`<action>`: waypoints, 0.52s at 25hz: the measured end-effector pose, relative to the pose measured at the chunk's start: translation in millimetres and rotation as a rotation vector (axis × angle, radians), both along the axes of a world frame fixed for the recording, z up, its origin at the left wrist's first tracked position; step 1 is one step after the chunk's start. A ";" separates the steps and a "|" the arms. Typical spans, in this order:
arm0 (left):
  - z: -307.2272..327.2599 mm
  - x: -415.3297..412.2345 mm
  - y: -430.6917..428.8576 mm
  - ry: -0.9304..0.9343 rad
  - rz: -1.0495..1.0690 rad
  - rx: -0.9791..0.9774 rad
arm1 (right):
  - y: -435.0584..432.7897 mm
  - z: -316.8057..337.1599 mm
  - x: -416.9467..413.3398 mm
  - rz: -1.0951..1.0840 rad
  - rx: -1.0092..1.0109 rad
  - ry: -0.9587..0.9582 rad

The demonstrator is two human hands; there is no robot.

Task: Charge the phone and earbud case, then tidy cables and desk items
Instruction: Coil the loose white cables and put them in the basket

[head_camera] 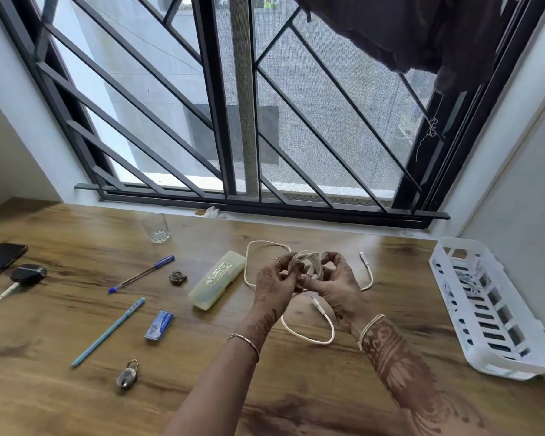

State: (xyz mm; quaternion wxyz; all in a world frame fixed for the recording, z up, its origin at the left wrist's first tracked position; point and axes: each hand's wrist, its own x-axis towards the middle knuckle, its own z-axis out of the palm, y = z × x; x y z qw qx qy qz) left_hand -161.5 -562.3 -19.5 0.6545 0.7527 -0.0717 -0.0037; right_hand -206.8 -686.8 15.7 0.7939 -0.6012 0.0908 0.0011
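Here, a thin white cable point(306, 262), wound into a small round coil, was held above the grained wooden desk point(76, 398). The left hand point(272, 283) curled its fingers round the coil's left side; the right hand point(339, 289) pinched its right side. Loose tails trailed onto the wood beneath. Bare desk lay between the hands and a slotted white plastic basket point(513, 368) at the right edge.

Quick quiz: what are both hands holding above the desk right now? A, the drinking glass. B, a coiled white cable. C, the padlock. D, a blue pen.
B: the left hand and the right hand hold the coiled white cable between them above the desk.
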 end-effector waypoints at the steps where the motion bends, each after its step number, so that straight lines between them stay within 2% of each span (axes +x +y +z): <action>1: 0.7 0.8 -0.7 -0.010 0.023 0.024 | 0.9 -2.1 0.6 -0.023 -0.052 -0.029; 7: 9.6 -2.5 -1.8 0.038 0.008 -0.085 | -0.7 -1.2 3.1 -0.016 -0.167 -0.104; 11: 12.6 -3.6 -3.1 0.045 0.011 -0.072 | 4.9 -3.5 0.6 -0.077 -0.125 -0.129; 13: 14.3 -5.2 -3.6 0.035 0.034 -0.059 | 6.9 -6.4 0.6 -0.139 -0.179 -0.140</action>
